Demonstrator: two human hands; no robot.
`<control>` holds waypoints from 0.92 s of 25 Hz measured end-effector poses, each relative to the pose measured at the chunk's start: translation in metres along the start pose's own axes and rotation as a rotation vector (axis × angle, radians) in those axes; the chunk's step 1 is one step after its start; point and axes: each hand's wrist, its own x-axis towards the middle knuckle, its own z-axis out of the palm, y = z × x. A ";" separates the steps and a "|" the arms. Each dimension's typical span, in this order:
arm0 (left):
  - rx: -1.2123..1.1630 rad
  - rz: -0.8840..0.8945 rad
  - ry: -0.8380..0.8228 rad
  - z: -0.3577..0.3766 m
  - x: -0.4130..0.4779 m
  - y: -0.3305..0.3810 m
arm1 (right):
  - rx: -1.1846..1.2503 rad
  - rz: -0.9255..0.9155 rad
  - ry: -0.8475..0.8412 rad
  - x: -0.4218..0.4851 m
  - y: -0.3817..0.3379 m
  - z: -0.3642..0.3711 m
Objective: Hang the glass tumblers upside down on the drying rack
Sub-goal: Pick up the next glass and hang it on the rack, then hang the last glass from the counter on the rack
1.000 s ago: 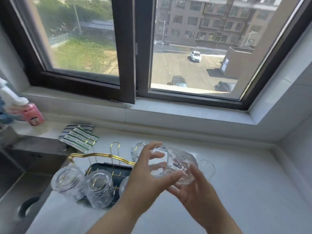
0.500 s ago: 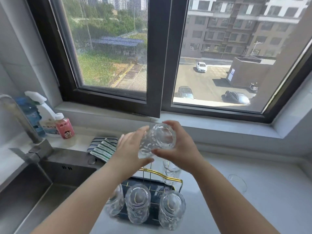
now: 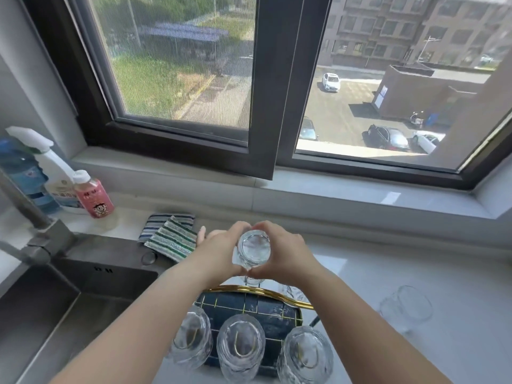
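Cupping an upturned glass tumbler [image 3: 253,250], the left hand [image 3: 219,252] and right hand [image 3: 285,254] close their fingers [image 3: 270,227] round its sides above the far row of the drying rack [image 3: 249,303]. Glass like this is probably slick, rigid and breakable, best held by the wall. Three tumblers [image 3: 240,345] already hang along the near row; another tumbler [image 3: 406,307] waits on the open table [image 3: 415,273] at right.

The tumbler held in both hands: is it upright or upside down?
Upside down: the tumbler's thick round base faces the camera, held between left hand and right hand.
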 end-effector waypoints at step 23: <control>0.118 -0.049 -0.136 -0.020 -0.010 0.035 | 0.120 -0.025 0.024 -0.032 0.031 -0.013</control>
